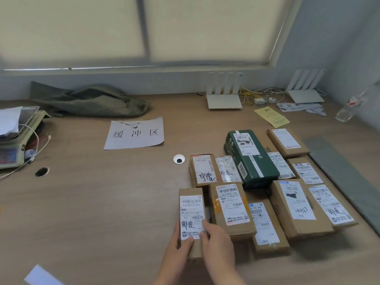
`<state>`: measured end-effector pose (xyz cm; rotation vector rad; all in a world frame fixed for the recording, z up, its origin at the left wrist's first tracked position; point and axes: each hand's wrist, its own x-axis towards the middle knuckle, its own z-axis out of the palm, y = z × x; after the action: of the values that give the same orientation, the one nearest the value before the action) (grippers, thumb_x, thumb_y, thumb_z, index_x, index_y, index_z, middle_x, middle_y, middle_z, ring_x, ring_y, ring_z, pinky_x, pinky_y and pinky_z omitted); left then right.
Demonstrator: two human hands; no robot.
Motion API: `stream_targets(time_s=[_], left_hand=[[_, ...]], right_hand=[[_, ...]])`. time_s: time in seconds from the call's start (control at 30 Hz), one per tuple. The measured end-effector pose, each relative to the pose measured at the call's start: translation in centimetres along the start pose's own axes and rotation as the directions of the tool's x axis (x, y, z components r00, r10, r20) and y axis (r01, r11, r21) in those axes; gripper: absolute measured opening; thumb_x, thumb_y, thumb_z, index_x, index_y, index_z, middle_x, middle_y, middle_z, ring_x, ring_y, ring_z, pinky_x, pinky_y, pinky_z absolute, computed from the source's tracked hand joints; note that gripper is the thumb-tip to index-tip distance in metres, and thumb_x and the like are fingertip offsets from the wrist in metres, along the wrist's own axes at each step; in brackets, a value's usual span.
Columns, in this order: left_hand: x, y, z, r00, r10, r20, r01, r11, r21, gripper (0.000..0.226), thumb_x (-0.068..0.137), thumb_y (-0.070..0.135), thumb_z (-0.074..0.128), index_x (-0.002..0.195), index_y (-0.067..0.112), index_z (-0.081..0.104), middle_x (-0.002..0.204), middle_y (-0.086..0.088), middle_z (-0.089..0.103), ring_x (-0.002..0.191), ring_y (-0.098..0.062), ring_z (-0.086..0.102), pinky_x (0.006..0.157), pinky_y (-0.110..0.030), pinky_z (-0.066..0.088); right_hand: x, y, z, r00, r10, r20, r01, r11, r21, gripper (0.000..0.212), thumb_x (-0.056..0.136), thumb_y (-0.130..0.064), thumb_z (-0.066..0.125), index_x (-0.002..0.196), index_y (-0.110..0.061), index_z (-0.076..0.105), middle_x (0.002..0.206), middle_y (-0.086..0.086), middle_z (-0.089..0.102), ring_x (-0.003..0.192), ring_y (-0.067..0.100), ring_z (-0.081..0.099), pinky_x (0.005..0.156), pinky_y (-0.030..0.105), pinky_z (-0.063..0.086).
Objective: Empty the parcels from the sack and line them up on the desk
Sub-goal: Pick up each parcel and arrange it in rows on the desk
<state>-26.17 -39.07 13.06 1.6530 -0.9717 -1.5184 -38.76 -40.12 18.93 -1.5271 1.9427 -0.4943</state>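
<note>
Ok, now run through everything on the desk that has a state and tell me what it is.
sack, slumped flat, looks emptied
narrow box, flat, label up, near end held
left hand, grips the narrow box's left edge
right hand, holds its right edge
green box, label up, angled among brown parcels
brown parcels, laid label up, packed side by side
paper sign, flat, top edge torn

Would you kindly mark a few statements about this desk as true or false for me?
1. The left hand and right hand both hold the narrow box. True.
2. The sack lies at the front edge of the desk. False: it lies at the back.
3. The green box has brown parcels on both sides. True.
4. The paper sign lies on top of the parcels. False: it lies on the desk, left of them.
</note>
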Motion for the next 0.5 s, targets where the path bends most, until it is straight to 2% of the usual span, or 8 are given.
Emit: stream_targets(time_s=[0.03, 0.1, 0.2, 0.3, 0.37, 0.43, 0.5], left_hand=[[0.2, -0.2, 0.1, 1.000, -0.003, -0.001, 0.003, 1.000, 0.012, 0.063, 0.098, 0.011, 0.056, 0.140, 0.052, 0.035, 0.113, 0.040, 0.066, 0.106, 0.018, 0.061, 0.082, -0.005, 0.045], [0.4, -0.2, 0.1, 1.000, -0.004, 0.005, 0.004, 1.000, 0.023, 0.063, 0.098, 0.010, 0.056, 0.134, 0.057, 0.035, 0.109, 0.043, 0.065, 0.104, 0.018, 0.061, 0.082, -0.004, 0.045], [0.6, -0.1, 0.4, 1.000, 0.011, 0.021, -0.012, 0.997, 0.072, 0.061, 0.099, 0.019, 0.056, 0.133, 0.063, 0.033, 0.117, 0.040, 0.064, 0.111, 0.014, 0.060, 0.097, -0.017, 0.047], [1.0, -0.1, 0.7, 0.998, 0.044, 0.040, -0.047, 0.995, 0.085, 0.061, 0.094, 0.030, 0.056, 0.144, 0.055, 0.035, 0.124, 0.036, 0.063, 0.118, 0.009, 0.059, 0.106, -0.028, 0.046], [1.1, 0.2, 1.0, 0.997, 0.057, 0.047, -0.061, 0.993, 0.105, 0.064, 0.089, 0.036, 0.055, 0.146, 0.054, 0.033, 0.126, 0.036, 0.062, 0.118, 0.008, 0.059, 0.107, -0.032, 0.046], [1.3, 0.3, 1.5, 0.997, 0.055, 0.052, -0.060, 0.993, 0.098, 0.062, 0.092, 0.032, 0.057, 0.142, 0.060, 0.033, 0.124, 0.036, 0.063, 0.117, 0.008, 0.060, 0.105, -0.030, 0.047], [1.4, 0.3, 1.9, 0.998, 0.047, 0.042, -0.051, 0.995, 0.087, 0.062, 0.096, 0.023, 0.059, 0.133, 0.065, 0.032, 0.120, 0.037, 0.065, 0.114, 0.009, 0.061, 0.100, -0.023, 0.048]], right_hand=[[0.1, 0.2, 0.2, 1.000, -0.016, 0.006, 0.016, 0.997, -0.069, 0.041, 0.103, -0.030, 0.047, 0.143, -0.028, 0.053, 0.136, -0.013, 0.058, 0.120, 0.008, 0.056, 0.090, 0.021, 0.047], [0.2, 0.3, 0.2, 0.999, -0.052, 0.016, 0.054, 0.980, -0.194, 0.040, 0.104, -0.033, 0.043, 0.143, -0.032, 0.050, 0.137, -0.013, 0.052, 0.120, 0.008, 0.053, 0.080, 0.023, 0.046], [0.3, 0.4, 0.3, 0.995, -0.096, 0.020, 0.098, 0.955, -0.280, 0.029, 0.103, -0.034, 0.044, 0.130, -0.033, 0.053, 0.125, -0.010, 0.049, 0.107, 0.010, 0.054, 0.069, 0.026, 0.044], [0.8, 0.5, 0.6, 0.989, -0.148, -0.006, 0.135, 0.921, -0.364, 0.018, 0.096, -0.031, 0.059, 0.114, -0.031, 0.061, 0.112, -0.008, 0.054, 0.100, 0.012, 0.055, 0.060, 0.023, 0.038], [1.3, 1.0, 1.0, 0.983, -0.179, -0.032, 0.152, 0.906, -0.394, 0.017, 0.087, -0.027, 0.071, 0.104, -0.029, 0.070, 0.101, -0.007, 0.061, 0.094, 0.014, 0.058, 0.058, 0.021, 0.041], [1.8, 1.5, 1.1, 0.982, -0.182, -0.051, 0.145, 0.898, -0.416, 0.019, 0.081, -0.026, 0.077, 0.099, -0.029, 0.074, 0.095, -0.007, 0.064, 0.089, 0.015, 0.058, 0.063, 0.024, 0.048], [2.2, 2.0, 0.9, 0.981, -0.179, -0.071, 0.131, 0.891, -0.435, 0.025, 0.069, -0.027, 0.086, 0.092, -0.032, 0.075, 0.086, -0.009, 0.063, 0.080, 0.014, 0.058, 0.060, 0.025, 0.050]])
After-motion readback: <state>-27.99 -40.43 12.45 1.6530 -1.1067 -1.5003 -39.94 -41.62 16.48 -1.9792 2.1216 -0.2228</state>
